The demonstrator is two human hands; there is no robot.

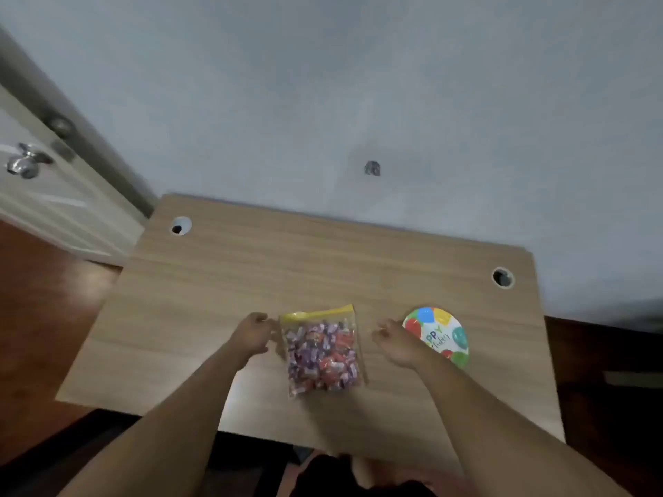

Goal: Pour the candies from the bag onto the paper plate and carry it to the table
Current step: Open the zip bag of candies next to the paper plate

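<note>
A clear zip bag (323, 353) with a yellow seal strip, full of red and purple wrapped candies, lies flat on the wooden desk (251, 274). My left hand (253, 335) is at the bag's upper left corner, fingers curled and touching its edge. My right hand (396, 340) hovers just right of the bag, fingers loosely curled, holding nothing. A round paper plate (443, 333) printed with balloons and birthday lettering lies on the desk right behind my right hand, which partly covers its left rim.
The desk stands against a pale wall and has two round cable holes (180, 225) (502, 278) near its far corners. A white door with a metal knob (25, 165) is at the left. Dark wooden floor surrounds the desk.
</note>
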